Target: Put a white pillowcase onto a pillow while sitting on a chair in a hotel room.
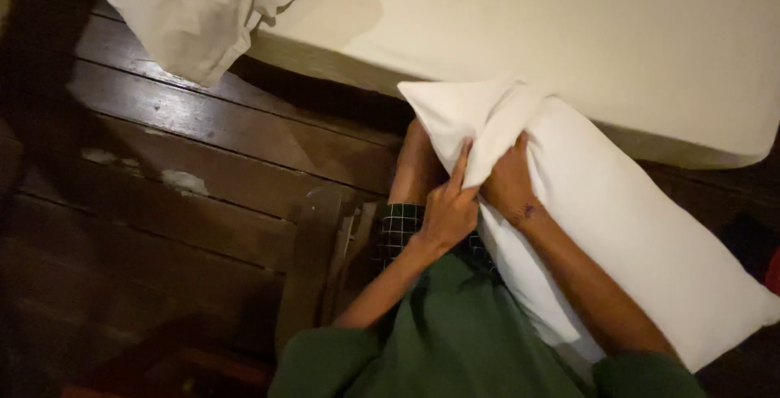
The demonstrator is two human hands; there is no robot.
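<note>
- Two hands in my view, both on one white pillow (pixel 617 219) that lies slanted across my lap and reaches to the edge of the mattress (pixel 569 32).
- Left hand (pixel 447 211): fingers stretched long, forefinger pointing up along the cloth, thumb side pinching a fold of the white pillowcase (pixel 471 118) at its near end.
- Right hand (pixel 510 183): curled closed on the bunched cloth just beside the left, knuckles toward me.
- Pillowcase: its top corner stands up slack and flat; the pillow fills it below my hands. How far in the pillow sits, I cannot tell.
- Second white pillow (pixel 195 8): on the mattress corner at upper left, overhanging the floor, well apart from my hands.
- Dark wooden plank floor (pixel 203 170) beneath, with pale scuffs.
- Green shirt (pixel 463 341) and checked shorts (pixel 398 231) at the bottom of my view.
</note>
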